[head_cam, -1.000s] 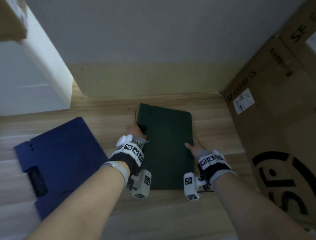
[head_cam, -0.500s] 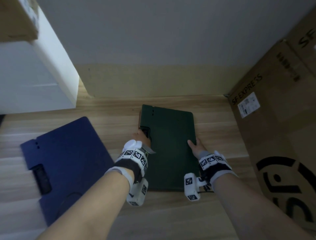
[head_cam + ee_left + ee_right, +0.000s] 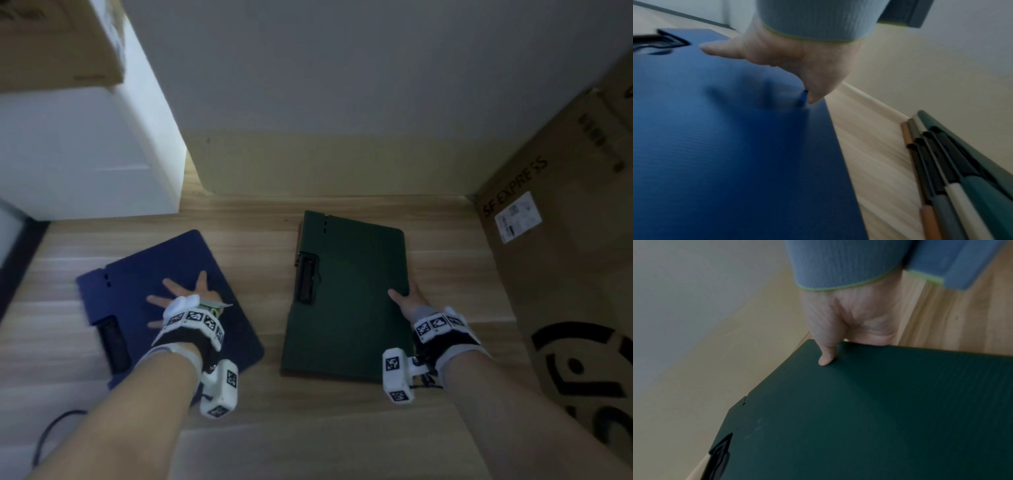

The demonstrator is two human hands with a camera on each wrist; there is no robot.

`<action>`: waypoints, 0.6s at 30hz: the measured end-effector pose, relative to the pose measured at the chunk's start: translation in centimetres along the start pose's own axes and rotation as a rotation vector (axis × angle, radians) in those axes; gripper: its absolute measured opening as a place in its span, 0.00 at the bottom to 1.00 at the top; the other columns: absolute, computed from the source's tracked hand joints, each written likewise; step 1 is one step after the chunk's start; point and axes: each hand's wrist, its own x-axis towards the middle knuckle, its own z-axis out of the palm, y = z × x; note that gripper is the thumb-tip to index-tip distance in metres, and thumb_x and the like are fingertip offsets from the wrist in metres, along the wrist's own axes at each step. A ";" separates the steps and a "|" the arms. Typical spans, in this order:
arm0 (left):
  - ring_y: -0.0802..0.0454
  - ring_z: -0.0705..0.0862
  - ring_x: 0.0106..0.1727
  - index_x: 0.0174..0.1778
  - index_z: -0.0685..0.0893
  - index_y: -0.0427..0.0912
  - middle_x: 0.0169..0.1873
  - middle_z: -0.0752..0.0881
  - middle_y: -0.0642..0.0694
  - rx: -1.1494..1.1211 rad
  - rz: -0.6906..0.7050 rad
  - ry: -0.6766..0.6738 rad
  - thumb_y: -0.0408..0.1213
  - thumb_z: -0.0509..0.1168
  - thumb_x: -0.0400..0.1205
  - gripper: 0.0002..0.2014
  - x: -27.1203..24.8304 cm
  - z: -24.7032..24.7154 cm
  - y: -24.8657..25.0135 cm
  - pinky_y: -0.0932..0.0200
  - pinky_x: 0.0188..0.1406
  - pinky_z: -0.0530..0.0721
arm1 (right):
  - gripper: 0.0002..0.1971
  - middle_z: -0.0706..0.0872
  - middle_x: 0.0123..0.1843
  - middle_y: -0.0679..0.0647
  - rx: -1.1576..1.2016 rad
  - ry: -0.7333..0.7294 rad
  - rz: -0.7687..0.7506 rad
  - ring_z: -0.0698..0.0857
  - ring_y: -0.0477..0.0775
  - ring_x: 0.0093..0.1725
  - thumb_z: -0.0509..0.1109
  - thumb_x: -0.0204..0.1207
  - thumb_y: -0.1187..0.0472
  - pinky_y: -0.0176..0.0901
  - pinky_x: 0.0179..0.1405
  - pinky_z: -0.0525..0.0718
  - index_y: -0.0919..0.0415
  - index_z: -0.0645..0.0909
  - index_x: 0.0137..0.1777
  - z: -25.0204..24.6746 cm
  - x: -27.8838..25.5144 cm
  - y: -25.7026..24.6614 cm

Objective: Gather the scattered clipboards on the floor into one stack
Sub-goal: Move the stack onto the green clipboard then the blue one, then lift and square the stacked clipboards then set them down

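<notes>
Both hands: left splayed on blue clipboard, right gripping green stack, fingers hidden.

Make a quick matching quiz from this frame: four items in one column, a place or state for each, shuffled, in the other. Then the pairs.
Items
1. blue clipboard
2. green clipboard
3. left hand
4. cardboard box

Places or states
A. tops the stack, right hand at its right edge
B. stands at the far right
C. lies alone on the floor, left of the stack
D. fingers spread, over the blue board

Pairs: 1-C, 2-A, 3-D, 4-B
</notes>
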 end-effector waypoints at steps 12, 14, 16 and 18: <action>0.24 0.34 0.81 0.78 0.38 0.74 0.84 0.31 0.52 0.112 0.243 -0.114 0.63 0.49 0.81 0.33 -0.8 2.8 1.4 0.21 0.76 0.51 | 0.32 0.72 0.78 0.62 0.027 0.029 -0.006 0.74 0.68 0.73 0.64 0.79 0.53 0.67 0.73 0.72 0.57 0.59 0.80 0.1 -0.1 0.4; 0.26 0.33 0.82 0.78 0.39 0.74 0.84 0.32 0.52 0.129 0.297 -0.136 0.61 0.49 0.82 0.31 -0.9 3.2 2.2 0.21 0.77 0.49 | 0.32 0.72 0.78 0.62 0.033 0.031 -0.014 0.74 0.68 0.73 0.65 0.78 0.52 0.67 0.73 0.72 0.57 0.60 0.80 0.1 -0.1 0.5; 0.30 0.37 0.84 0.79 0.45 0.73 0.85 0.35 0.51 0.100 0.354 -0.132 0.58 0.49 0.83 0.30 -0.4 3.4 2.5 0.21 0.76 0.49 | 0.32 0.72 0.78 0.61 0.035 0.032 -0.015 0.74 0.68 0.73 0.65 0.78 0.52 0.67 0.73 0.72 0.57 0.59 0.80 0.2 0.0 0.6; 0.34 0.44 0.85 0.80 0.51 0.70 0.86 0.42 0.52 0.097 0.380 -0.081 0.52 0.52 0.83 0.28 0.1 2.9 2.3 0.25 0.78 0.54 | 0.32 0.71 0.78 0.61 0.040 0.034 -0.009 0.74 0.68 0.74 0.65 0.79 0.53 0.66 0.74 0.72 0.58 0.59 0.80 0.2 -0.2 0.4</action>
